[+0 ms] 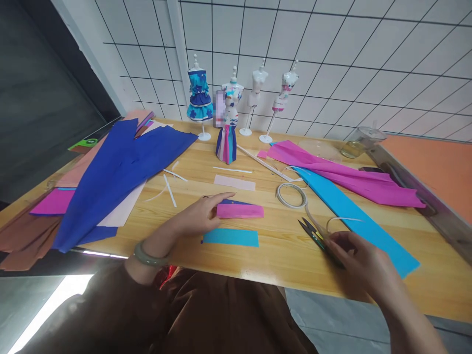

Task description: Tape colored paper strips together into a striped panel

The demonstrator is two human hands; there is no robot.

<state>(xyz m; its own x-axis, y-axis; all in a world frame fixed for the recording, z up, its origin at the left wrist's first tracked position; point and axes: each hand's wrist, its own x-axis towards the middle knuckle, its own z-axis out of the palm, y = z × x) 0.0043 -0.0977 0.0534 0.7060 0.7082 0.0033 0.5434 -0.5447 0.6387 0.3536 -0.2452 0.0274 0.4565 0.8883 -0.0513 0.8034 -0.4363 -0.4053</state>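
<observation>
My left hand (197, 214) reaches over the table, index finger stretched out and the other fingers loosely bent. Its fingertips are at the left end of a pink paper strip (240, 211), with a dark blue strip (236, 202) partly showing behind it. Just in front lies a light blue strip (231, 237). My right hand (356, 255) is over the handles of dark scissors (311, 231), thumb and fingers drawn together. A narrow pale tape end runs from the tape roll (291, 195) towards those fingertips. What they pinch is hard to make out.
A pale pink strip (235, 182) and thin white strips (170, 191) lie beyond my left hand. Blue crepe paper (121, 172) covers the left, magenta paper (339, 172) and a light blue length (354, 221) the right. Small dress forms (231, 108) stand by the wall.
</observation>
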